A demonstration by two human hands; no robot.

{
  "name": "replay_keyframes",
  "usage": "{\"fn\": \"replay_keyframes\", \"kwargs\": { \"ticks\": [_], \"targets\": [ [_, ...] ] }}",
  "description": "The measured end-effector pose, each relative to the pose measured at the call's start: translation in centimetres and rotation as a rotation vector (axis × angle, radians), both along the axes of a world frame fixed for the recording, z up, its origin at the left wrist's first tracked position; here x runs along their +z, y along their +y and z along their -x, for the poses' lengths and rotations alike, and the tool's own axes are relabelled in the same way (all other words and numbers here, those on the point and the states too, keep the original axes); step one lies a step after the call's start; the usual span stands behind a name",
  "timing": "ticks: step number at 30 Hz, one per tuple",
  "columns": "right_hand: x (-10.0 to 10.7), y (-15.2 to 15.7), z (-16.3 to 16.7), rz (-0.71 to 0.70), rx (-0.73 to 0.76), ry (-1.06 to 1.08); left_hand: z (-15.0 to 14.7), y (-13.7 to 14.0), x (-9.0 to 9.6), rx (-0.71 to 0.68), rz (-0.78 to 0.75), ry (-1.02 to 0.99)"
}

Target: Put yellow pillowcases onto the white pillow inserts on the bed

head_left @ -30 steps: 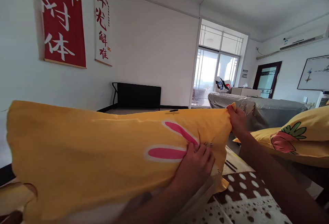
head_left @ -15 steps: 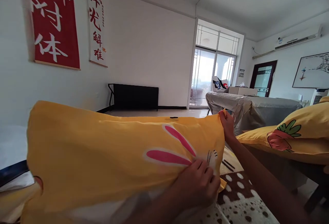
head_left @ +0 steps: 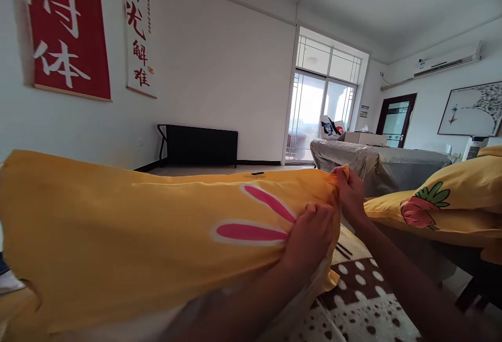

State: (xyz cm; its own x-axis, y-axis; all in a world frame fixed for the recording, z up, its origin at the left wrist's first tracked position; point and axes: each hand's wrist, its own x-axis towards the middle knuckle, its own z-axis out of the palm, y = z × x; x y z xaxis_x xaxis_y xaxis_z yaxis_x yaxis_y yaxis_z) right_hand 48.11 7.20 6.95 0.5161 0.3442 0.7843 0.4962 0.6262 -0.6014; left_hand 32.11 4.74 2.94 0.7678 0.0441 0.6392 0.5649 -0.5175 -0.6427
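A yellow pillowcase (head_left: 129,232) with pink rabbit ears printed on it stretches across the lower left and middle of the view. It looks filled, and white fabric shows along its lower edge. My left hand (head_left: 309,237) is closed on the printed front, bunching the cloth beside the ears. At the upper right corner, my right hand (head_left: 350,193) pinches the pillowcase's edge between thumb and fingers. Parts of both hands' fingertips are hidden by cloth.
Under the pillowcase lies a brown and cream dotted blanket (head_left: 364,300). To the right rests another yellow pillow (head_left: 466,195) with a carrot print. Farther back stand a plastic-covered table (head_left: 408,161) with boxes and a black folded table (head_left: 202,146) along the wall.
My left hand has moved up and right, closer to my right hand, gathering the cloth near the corner. The pillowcase's far end has shifted left in view, which has also turned slightly.
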Motion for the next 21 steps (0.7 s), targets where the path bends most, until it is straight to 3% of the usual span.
{"fn": "replay_keyframes", "kwargs": {
  "ticks": [3, 7, 13, 19, 21],
  "targets": [
    [0.5, 0.0, -0.6, 0.003, 0.021, 0.072, -0.3, 0.8, 0.0, -0.053, 0.016, 0.052],
    [1.0, -0.2, -1.3, -0.003, 0.110, 0.173, -0.8, 1.7, -0.4, 0.019, 0.189, 0.106],
    [0.4, -0.4, -0.6, 0.002, 0.163, 0.133, -0.9, 2.3, 0.4, 0.010, 0.332, 0.087],
    [-2.2, 0.1, -2.5, 0.119, 0.709, 0.095, 0.3, 3.0, -0.5, -0.080, 0.379, 0.049],
    [-3.4, 0.6, -3.8, 0.144, 0.766, 0.105, 0.6, 3.0, -0.8, -0.096, 0.389, 0.047]
  ]
}}
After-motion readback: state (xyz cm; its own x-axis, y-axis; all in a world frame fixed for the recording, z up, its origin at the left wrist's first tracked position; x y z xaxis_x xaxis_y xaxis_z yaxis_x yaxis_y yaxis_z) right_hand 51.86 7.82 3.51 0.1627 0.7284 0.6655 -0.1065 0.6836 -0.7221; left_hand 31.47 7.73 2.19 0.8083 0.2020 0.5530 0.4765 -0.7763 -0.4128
